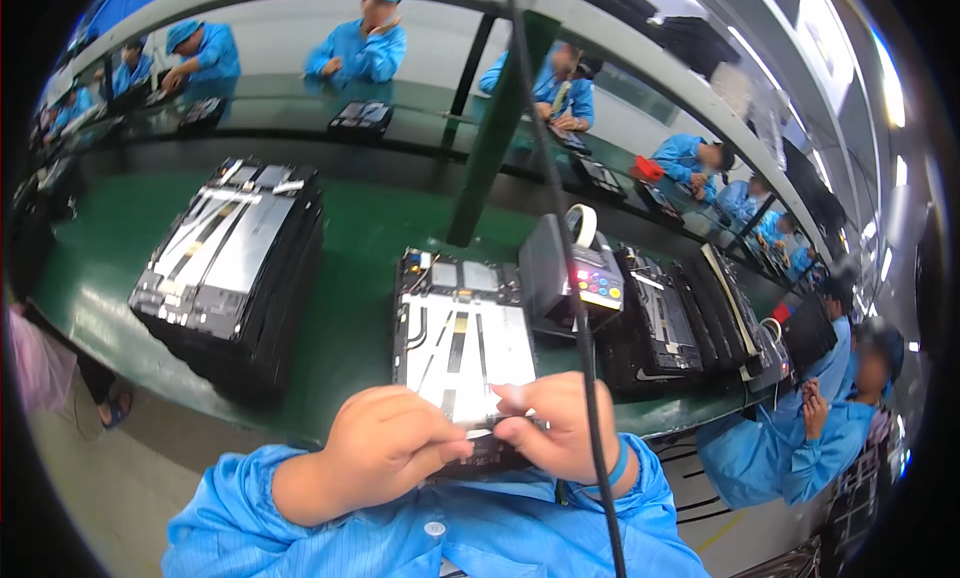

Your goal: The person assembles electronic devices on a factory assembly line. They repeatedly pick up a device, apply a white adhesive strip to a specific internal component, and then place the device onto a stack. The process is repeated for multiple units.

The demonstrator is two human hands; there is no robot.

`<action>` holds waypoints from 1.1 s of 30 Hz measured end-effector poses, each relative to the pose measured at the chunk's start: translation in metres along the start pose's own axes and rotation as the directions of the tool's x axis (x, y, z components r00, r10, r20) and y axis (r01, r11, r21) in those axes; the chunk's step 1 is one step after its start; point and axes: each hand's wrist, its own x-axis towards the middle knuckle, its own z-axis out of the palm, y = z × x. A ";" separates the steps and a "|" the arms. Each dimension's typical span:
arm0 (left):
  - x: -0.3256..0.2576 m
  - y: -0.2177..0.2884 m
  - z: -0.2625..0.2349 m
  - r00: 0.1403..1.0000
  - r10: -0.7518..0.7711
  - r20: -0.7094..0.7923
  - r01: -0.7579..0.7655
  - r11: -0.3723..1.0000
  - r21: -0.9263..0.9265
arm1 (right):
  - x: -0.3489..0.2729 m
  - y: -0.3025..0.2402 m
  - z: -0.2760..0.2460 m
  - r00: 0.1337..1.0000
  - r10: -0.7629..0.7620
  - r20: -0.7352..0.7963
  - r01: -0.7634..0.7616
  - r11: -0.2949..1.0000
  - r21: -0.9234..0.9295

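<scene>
Left hand: the left hand (385, 448) is curled, fingertips pinched together on the near edge of the open device (462, 353).
Right hand: the right hand (560, 428) is curled, thumb and forefinger pinching at the same near edge, fingertips almost touching those of the left; a blue band sits on the wrist.
Open device: flat black panel with its back off, lying on the green bench (370, 238) directly in front of the person, near edge under both hands.
Device appearance: large silvery-white plate in the middle, crossed by dark strips; small components and two pale squares along the far edge.
Left stack: a stack of similar panels (235, 268) stands well apart to the left, top one face up with pale plate and strips.
Right row: further black panels (690, 313) stand on edge, packed side by side, to the right.
Control box: a dark box with coloured buttons (575, 273) sits just beside the device's far right corner, a tape roll (582, 223) on top.
Cable: a black cable (565, 228) hangs across the view.
</scene>
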 end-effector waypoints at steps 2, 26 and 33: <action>-0.001 0.000 0.000 1.000 -0.029 -0.010 0.028 0.999 -0.033 | 0.008 -0.006 -0.007 0.999 -0.023 0.023 0.022 1.000 0.021; 0.024 -0.126 -0.009 0.943 -0.152 -0.296 0.260 0.891 0.373 | 0.146 0.104 0.065 0.918 -0.057 0.392 0.090 0.994 -0.068; 0.022 -0.127 -0.010 0.953 -0.103 -0.286 0.208 0.907 0.366 | 0.143 0.117 0.072 0.924 0.088 0.373 -0.118 0.991 0.057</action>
